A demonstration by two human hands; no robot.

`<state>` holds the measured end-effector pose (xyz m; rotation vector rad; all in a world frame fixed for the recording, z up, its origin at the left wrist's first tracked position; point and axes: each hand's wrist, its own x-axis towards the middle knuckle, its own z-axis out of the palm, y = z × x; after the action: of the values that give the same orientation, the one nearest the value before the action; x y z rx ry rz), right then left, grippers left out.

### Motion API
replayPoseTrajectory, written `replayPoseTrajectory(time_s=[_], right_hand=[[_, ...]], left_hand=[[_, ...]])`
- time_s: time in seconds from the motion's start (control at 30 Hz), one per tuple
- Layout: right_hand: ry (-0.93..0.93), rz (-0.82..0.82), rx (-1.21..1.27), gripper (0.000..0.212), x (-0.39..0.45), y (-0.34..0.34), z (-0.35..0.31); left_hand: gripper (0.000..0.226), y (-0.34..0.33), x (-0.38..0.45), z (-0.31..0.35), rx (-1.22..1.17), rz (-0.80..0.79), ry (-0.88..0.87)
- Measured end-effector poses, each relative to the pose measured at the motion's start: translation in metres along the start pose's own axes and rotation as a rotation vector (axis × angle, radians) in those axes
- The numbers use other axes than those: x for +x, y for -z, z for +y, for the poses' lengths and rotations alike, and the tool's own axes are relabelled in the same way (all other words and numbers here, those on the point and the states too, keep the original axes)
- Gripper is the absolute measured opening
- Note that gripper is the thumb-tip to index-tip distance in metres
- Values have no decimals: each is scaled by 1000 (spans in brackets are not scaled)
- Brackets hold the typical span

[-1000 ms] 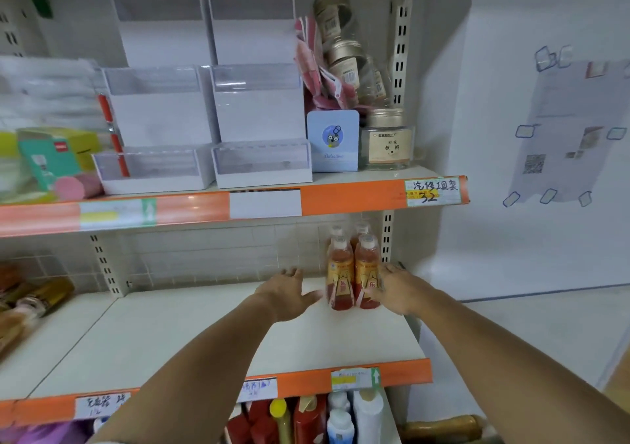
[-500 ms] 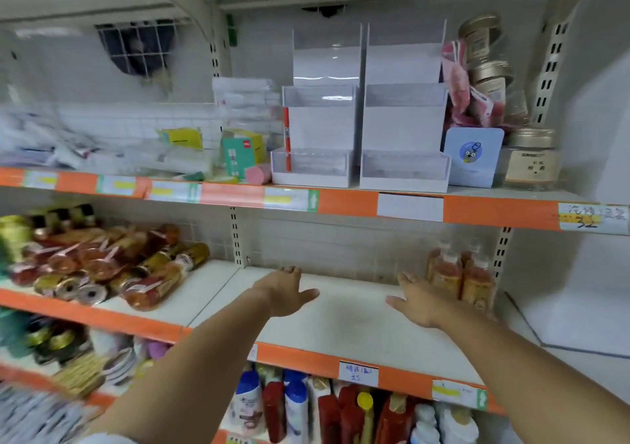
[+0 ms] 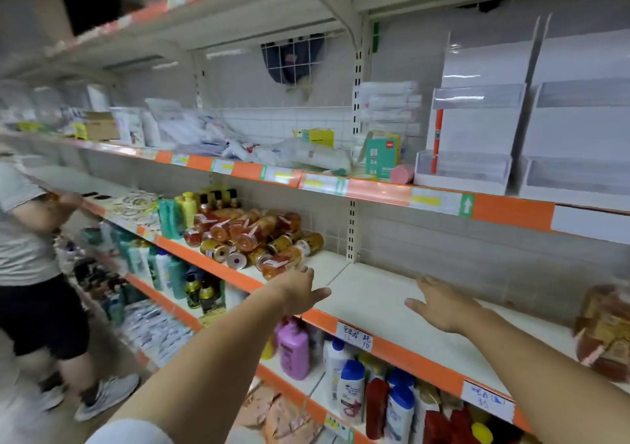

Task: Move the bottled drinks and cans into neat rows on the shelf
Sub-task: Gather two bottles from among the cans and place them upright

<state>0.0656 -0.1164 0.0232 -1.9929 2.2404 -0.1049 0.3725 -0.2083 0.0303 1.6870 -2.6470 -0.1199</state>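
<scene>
On the middle shelf (image 3: 371, 293), a heap of bottled drinks and cans (image 3: 252, 235) lies tumbled on its side at the left, while a few upright bottles (image 3: 605, 327) stand blurred at the far right. Between them the left hand (image 3: 296, 293) reaches toward the nearest fallen bottle (image 3: 281, 266), fingers spread and holding nothing; the right hand (image 3: 439, 304) hovers flat and empty. Pulling one bottle carelessly could set the round cans rolling off the shelf's edge.
</scene>
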Motion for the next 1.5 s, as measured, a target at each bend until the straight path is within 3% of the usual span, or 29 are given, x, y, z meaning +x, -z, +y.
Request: replayPoseTrajectory(time_s=[0.4, 0.7, 1.23, 1.5], right_hand=[[199, 25, 16, 78, 57, -7, -103], [316, 9, 23, 76, 137, -15, -161], [426, -82, 129, 62, 274, -34, -186], [398, -128, 179, 66, 316, -45, -189]], left_hand=[[85, 8, -37, -95, -62, 36, 169], [82, 9, -12, -153, -62, 31, 294], [73, 14, 86, -201, -57, 22, 364], [80, 12, 133, -228, -92, 19, 379]])
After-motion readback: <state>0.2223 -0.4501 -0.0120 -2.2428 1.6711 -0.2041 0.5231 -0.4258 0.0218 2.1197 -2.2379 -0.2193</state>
